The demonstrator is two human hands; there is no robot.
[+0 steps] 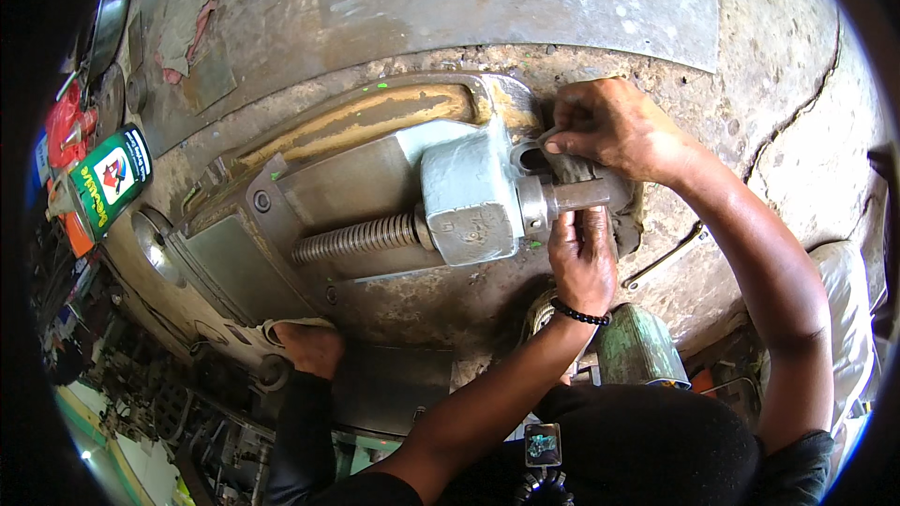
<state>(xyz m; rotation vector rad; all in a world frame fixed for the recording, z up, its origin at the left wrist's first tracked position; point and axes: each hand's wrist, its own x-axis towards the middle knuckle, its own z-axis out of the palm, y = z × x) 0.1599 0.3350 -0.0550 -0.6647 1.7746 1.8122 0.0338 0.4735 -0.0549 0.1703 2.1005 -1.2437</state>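
As the right hand point(619, 126) pinches a grey, cloth-like piece point(574, 169) with thumb and fingers together, the left hand point(586, 267) reaches beneath a square shank point(583, 194); how tightly its grip closes cannot be told. The step appears to be tending the shank; next likely calls for steady, even handling. Through a blue-grey block point(469, 195) mid-scene, the threaded screw point(361, 239) runs left to right, slightly rising, shank end pointing right.
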